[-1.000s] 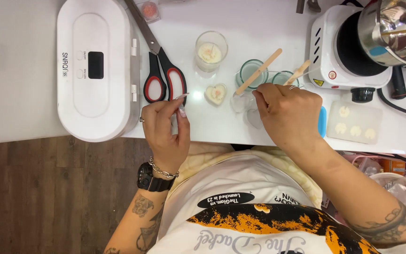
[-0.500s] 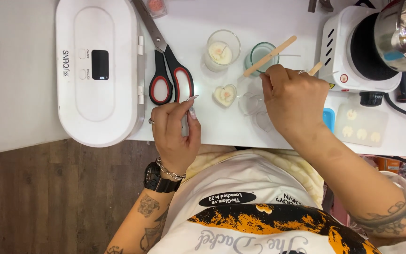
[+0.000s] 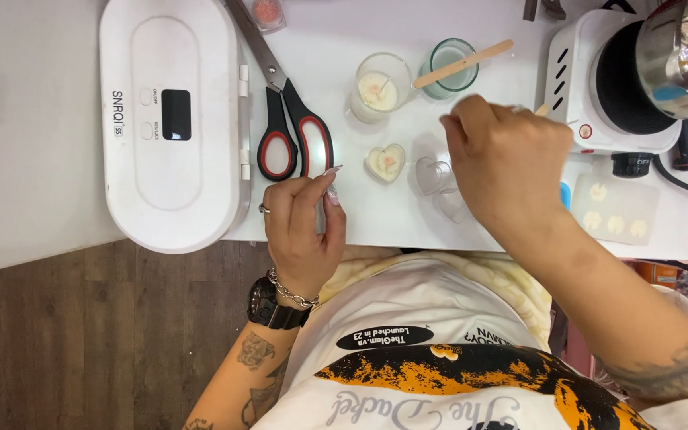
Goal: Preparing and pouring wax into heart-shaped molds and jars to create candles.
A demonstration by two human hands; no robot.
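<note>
I'm seeing scissors point(image 3: 292, 127) lying just beyond my left hand point(image 3: 304, 219), heart mould point(image 3: 385, 162) sitting between my hands, glass cup point(image 3: 451, 68) standing beyond my right hand point(image 3: 507, 163), hotplate point(image 3: 607, 87) sitting to its right.

Floor: dark brown wood-look planks point(image 3: 81, 342), with the grain running left to right in the view, showing at lower left below the worktop edge.
Furniture: a white, smooth worktop point(image 3: 33, 159) fills the upper part of the view; its front edge runs slightly tilted across the frame.
Light: bright and even from above, with a small glare spot on the worktop and soft, short shadows.
Walls, windows: out of view.
</note>
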